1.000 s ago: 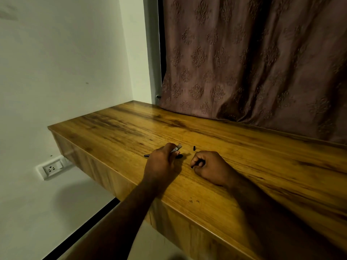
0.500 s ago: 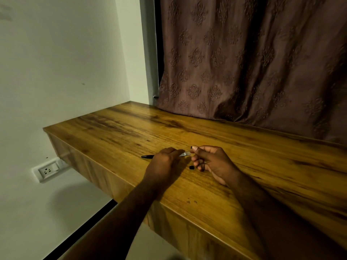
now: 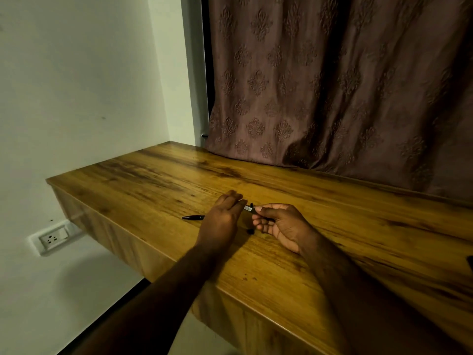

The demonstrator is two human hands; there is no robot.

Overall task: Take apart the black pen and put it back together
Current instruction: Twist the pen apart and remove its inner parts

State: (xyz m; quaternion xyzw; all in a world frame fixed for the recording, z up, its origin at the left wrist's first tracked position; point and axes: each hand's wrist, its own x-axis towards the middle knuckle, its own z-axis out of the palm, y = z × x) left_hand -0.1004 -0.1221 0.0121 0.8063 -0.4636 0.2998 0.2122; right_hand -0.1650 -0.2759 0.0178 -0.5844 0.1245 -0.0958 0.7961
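A black pen tip section lies on the wooden desk just left of my left hand. My left hand rests over the desk with its fingers spread. A silvery pen piece sticks out past its fingertips. My right hand pinches the right end of that piece between thumb and forefinger. A small black part stands just behind the piece. Another small black bit lies on the desk between my hands. Whether the left fingers grip the piece is hidden.
A patterned brown curtain hangs behind the desk. The desk's left end and front edge drop off to the floor. A wall socket sits on the white wall below the left end. A dark object shows at the right frame edge.
My right hand has risen from the desk and taken the end of the silvery piece. My left hand's fingers have spread. The view has shifted slightly.
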